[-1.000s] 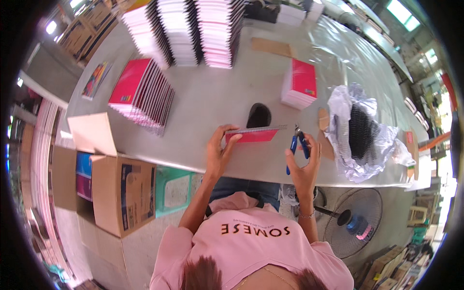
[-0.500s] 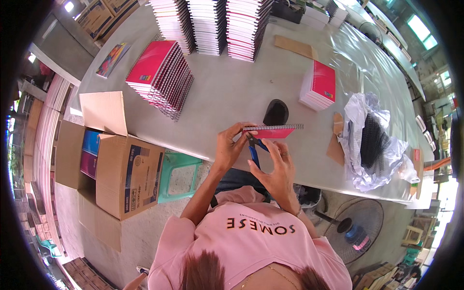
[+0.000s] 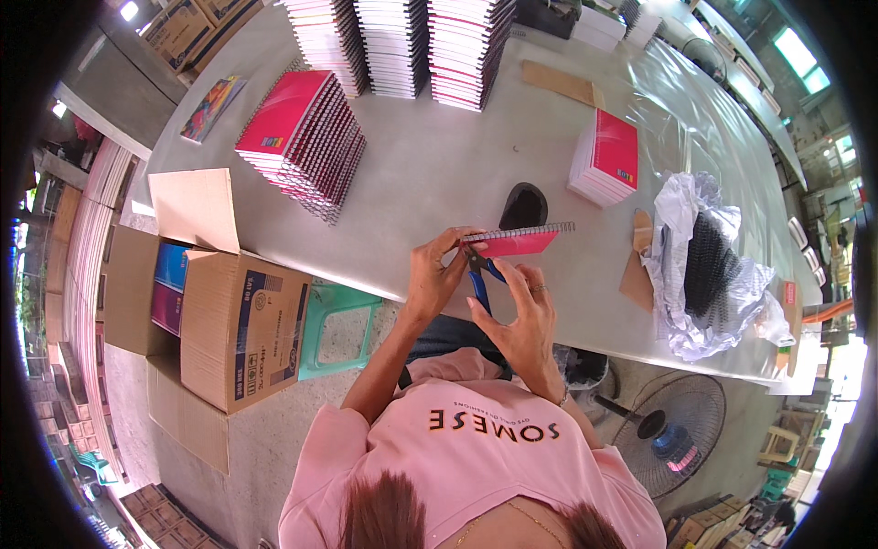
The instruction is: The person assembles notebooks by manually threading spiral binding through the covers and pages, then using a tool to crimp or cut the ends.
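My left hand is closed on one end of a red spiral notebook. The notebook is held above the table's near edge, its wire coil facing up and away from me. In my right hand is a pair of blue-handled pliers, thumb and fingers on either side of the handles. Their dark jaws are at the coil's left end, beside my left fingertips; whether they bite the wire is too small to tell. Just beyond the notebook lies a black oval object.
A stack of red spiral notebooks stands left of centre, with tall stacks behind. Right are red-covered books and crumpled plastic around black coils. An open carton, a green stool and a fan flank me.
The notebook's right end has risen a little, so its coil now slants upward to the right. Both hands keep nearly the same places and grips.
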### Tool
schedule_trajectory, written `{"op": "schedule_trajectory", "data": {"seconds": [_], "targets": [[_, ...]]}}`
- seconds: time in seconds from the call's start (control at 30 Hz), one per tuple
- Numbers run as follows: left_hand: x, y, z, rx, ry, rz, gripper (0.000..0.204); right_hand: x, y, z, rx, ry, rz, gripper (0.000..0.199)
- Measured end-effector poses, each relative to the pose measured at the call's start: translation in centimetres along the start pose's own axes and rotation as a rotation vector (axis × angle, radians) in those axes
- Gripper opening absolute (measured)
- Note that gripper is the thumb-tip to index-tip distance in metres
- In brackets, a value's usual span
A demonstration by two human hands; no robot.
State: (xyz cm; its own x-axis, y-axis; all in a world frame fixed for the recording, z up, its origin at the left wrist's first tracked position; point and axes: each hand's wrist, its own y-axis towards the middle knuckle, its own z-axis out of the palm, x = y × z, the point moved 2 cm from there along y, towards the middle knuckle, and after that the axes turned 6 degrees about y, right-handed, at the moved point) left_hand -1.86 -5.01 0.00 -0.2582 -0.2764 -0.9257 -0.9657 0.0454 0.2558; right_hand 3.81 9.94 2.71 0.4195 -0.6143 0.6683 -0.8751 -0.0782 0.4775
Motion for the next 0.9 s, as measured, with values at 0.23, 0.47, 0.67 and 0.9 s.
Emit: {"op": "schedule_trajectory", "data": {"seconds": [0.23, 0.47, 0.67, 0.9], "targets": [[0.1, 0.0, 0.1, -0.034, 0.048, -0.006, 0.029, -0.6, -0.6, 0.5, 0.12, 0.197, 0.216, 0.047], [-0.4, -1.6, 0.8, -0.122, 0.132, 0.019, 0.027, 1.6, -0.3, -1.3, 0.476, 1.355, 0.91, 0.036], [-6.7, 0.5, -6.4, -0.274, 0.222, -0.052, 0.025, -4.7, 1.5, -4.9, 0.274, 0.199, 0.265, 0.038], [-13.9, 9.3, -21.9, -0.416, 0.473, 0.278, 0.022, -14.1, -0.2, -8.2, -0.029, -0.391, 0.326, 0.044]]}}
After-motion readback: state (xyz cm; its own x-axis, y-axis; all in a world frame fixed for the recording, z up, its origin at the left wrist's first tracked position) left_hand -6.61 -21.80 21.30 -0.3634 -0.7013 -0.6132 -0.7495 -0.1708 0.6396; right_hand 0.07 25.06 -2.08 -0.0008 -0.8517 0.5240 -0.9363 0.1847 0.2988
